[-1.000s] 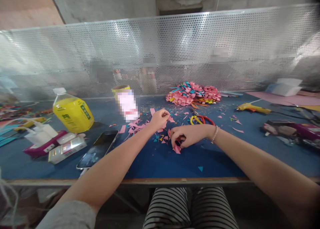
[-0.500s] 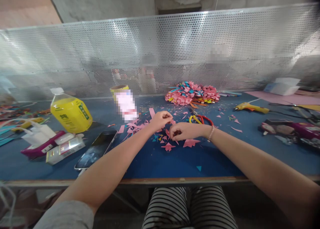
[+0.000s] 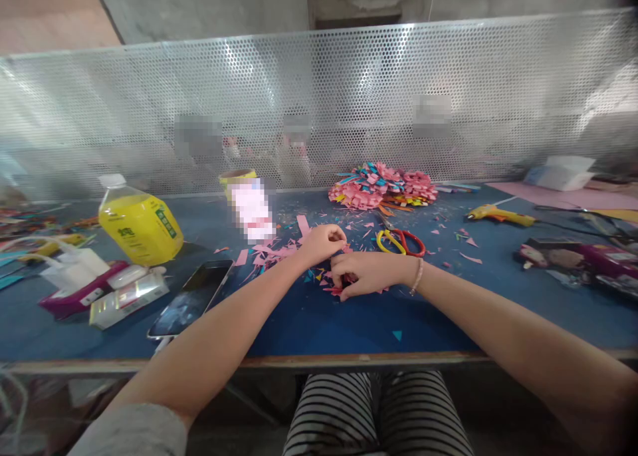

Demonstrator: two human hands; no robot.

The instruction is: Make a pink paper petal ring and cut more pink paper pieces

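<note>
My left hand is closed in a pinch over the scraps, a bit of pink paper showing at its fingertips. My right hand is just below and to the right, its thumb and fingers curled down onto a pink paper star that they partly hide. Pink paper scraps and small coloured bits lie about both hands. Scissors with one yellow and one red handle rest behind my right wrist.
At the back is a heap of pink paper flowers before a perforated metal screen. To the left stand a yellow bottle, a dark phone and a lit phone. A yellow glue gun lies right.
My right hand has moved slightly down and left, onto the pink star, and now covers the pink piece beside it. My left hand has barely shifted.
</note>
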